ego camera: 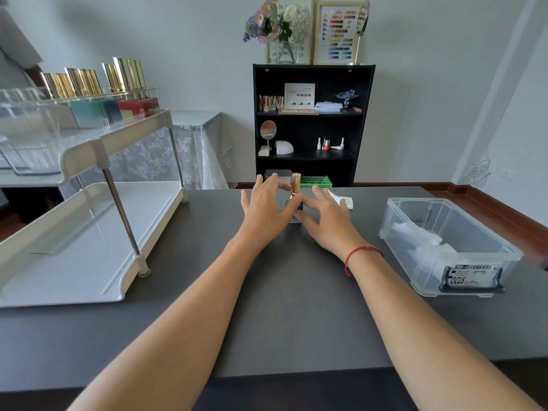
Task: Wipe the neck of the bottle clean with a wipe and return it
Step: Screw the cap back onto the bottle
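- The bottle (295, 193) stands upright mid-desk (284, 292), between both hands, gold cap on.
- Left hand (267, 212) and right hand (327, 222): each grip spread, fingers beside the base, nothing pinched.
- Looks small, light and smooth, likely glass, so easily tipped; best held low on the body.
- A wipe (344, 200) lies just beyond.

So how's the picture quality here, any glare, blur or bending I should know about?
Head view: wide-angle bending bows the shelf rack and the table edge; soft even daylight, faint shadows under both hands; glare on the gold caps and the clear bin; the bottle and fingertips look slightly soft.
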